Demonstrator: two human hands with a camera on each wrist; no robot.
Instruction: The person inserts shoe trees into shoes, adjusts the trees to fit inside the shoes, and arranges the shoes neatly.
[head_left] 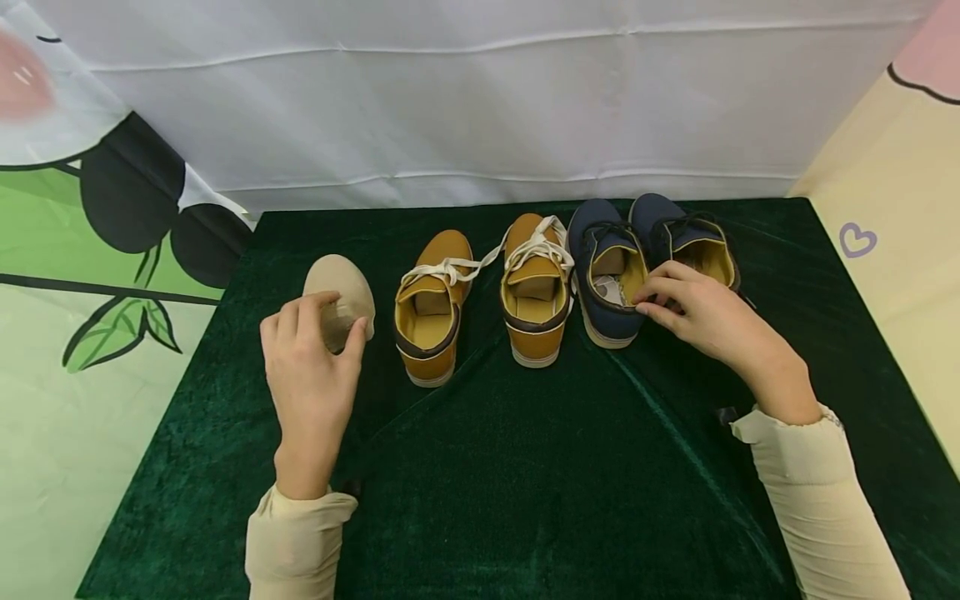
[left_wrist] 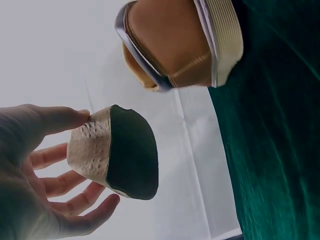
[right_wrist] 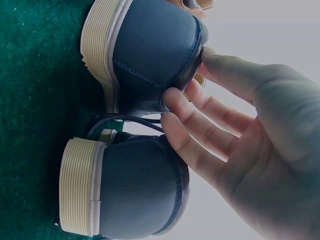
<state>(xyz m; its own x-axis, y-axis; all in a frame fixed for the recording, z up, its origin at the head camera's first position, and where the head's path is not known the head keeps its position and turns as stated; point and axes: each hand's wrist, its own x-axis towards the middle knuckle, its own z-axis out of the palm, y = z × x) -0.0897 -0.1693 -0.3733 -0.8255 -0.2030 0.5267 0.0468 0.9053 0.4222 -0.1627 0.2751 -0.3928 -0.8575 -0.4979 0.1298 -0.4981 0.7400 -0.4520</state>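
My left hand (head_left: pixel 307 371) holds a beige, toe-shaped moulded shoe insert (head_left: pixel 339 279) between thumb and fingers, at the left of the cloth. The left wrist view shows the hollow, dark side of the insert (left_wrist: pixel 132 155). My right hand (head_left: pixel 701 317) pinches the collar of the nearer navy shoe (head_left: pixel 606 321), with thumb and fingers at its back right edge. In the right wrist view the thumb meets the heel rim of this navy shoe (right_wrist: pixel 155 42), while the lower fingertips come close to the other navy shoe (right_wrist: pixel 137 185). A pale patterned patch shows inside the nearer one.
Two tan shoes with white laces stand between my hands, a left one (head_left: pixel 431 367) and a right one (head_left: pixel 535 343); their laces run across to each other. Dark green velvet cloth (head_left: pixel 525 483) covers the table. White fabric (head_left: pixel 450 117) hangs behind it.
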